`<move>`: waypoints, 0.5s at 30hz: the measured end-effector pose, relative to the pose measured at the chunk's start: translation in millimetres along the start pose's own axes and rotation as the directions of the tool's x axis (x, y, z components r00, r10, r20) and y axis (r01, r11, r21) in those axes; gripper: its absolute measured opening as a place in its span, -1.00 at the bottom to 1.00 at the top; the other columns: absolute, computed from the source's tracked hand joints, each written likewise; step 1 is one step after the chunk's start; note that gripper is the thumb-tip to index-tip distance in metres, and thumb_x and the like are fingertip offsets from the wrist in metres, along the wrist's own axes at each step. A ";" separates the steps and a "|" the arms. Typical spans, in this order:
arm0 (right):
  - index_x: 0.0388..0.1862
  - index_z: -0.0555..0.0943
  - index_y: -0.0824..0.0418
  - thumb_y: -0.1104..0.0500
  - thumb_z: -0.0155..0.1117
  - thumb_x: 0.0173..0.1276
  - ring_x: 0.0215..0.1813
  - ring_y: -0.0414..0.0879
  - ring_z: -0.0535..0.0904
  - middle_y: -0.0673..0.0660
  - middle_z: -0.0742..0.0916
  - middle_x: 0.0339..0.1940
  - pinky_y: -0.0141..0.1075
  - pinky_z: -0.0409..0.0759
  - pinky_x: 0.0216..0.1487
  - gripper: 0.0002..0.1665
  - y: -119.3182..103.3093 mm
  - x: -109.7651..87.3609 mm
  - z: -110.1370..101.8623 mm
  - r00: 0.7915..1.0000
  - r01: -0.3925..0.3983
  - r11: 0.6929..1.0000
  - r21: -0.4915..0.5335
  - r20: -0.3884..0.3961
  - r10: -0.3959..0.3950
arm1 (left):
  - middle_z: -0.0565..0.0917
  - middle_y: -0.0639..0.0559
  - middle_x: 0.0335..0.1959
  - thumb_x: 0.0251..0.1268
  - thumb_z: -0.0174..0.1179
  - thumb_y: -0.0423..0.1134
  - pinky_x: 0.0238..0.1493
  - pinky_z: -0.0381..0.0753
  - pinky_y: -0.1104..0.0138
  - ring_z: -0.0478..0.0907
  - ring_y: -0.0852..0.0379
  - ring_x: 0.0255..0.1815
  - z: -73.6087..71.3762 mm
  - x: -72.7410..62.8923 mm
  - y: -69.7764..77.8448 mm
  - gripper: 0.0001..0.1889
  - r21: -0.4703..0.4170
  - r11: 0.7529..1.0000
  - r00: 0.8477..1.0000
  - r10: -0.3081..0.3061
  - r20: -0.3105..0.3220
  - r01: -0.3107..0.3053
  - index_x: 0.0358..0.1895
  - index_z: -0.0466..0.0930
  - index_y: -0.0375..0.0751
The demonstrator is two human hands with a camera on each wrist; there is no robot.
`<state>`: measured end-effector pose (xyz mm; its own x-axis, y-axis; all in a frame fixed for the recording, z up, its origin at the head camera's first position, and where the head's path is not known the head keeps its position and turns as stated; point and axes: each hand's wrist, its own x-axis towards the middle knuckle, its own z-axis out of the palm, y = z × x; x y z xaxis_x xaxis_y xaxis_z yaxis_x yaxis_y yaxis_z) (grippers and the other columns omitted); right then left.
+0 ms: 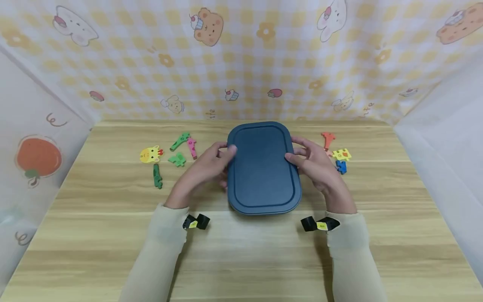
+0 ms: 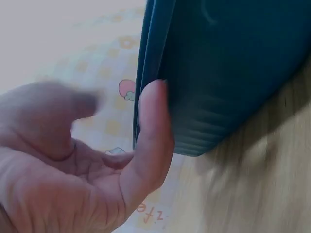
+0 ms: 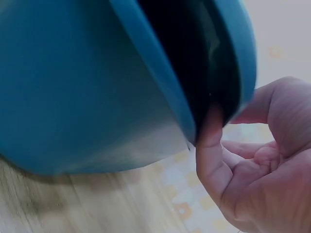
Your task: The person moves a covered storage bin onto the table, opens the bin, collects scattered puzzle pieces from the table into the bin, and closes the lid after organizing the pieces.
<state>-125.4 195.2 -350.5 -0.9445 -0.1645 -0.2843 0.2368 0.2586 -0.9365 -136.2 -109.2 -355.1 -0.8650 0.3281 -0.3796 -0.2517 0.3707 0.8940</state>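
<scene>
Evidently, the right hand (image 1: 315, 163) pinches the lid (image 1: 264, 167) by its edge, a gap showing beneath; the left hand (image 1: 211, 163), thumb standing off, touches the opposite edge. The blue box (image 3: 87, 111) is mid-table (image 1: 256, 260). The lid looks light, stiff, perhaps slippery, best held by both long edges.

"Any words you can read?"

"Yes, the word 'life' (image 1: 367, 110), on the checked cloth (image 1: 260, 63) beyond the table's (image 1: 260, 264) far right corner."

"Only there?"

"Other lettering (image 1: 210, 114), at the far edge left of its middle, shows just 'ife'. The left wrist view has 'ife', upside down."

"And the wrists?"

"Yellow labels (image 1: 322, 226) on both black wrist devices (image 1: 203, 221), too small to read."
</scene>
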 end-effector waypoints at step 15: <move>0.72 0.19 0.16 0.21 0.20 0.63 -0.20 -0.30 0.78 -0.20 0.79 -0.10 -0.38 0.80 -0.11 -0.23 14.9 -11.9 -24.5 0.995 0.050 0.994 0.095 -0.096 -0.040 | 0.55 -0.20 0.02 0.56 0.26 -0.23 -0.25 0.85 0.11 0.70 0.05 -0.36 -2.7 4.2 -7.7 -0.24 -0.020 1.000 1.000 0.007 0.024 -0.006 0.69 0.11 0.02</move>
<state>-116.3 224.3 -356.0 -0.9708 -0.0827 -0.2251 0.2101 0.1589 -0.9647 -139.0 -113.1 -362.9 -0.8562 0.3509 -0.3792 -0.2550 0.3513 0.9009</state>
